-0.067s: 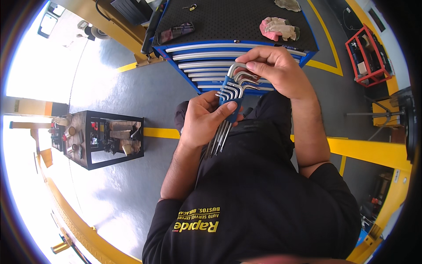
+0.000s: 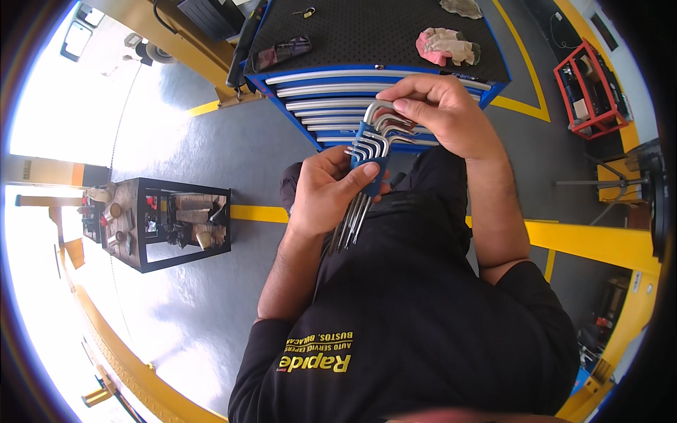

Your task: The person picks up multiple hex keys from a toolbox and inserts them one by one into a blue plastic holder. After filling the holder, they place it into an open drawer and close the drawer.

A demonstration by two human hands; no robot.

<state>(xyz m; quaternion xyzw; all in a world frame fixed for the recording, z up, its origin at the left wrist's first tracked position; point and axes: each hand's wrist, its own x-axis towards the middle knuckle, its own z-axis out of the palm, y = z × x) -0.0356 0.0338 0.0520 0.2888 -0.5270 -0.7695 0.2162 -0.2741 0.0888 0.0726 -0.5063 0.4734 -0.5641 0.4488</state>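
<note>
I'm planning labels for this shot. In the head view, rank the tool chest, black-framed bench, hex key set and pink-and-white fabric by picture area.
1. Tool chest
2. Black-framed bench
3. Hex key set, its nearness to the camera enlarging it
4. Pink-and-white fabric

Near six o'clock, we can read upside-down yellow lettering (image 2: 321, 364) on the black short-sleeved cloth shirt (image 2: 451, 331).
</note>
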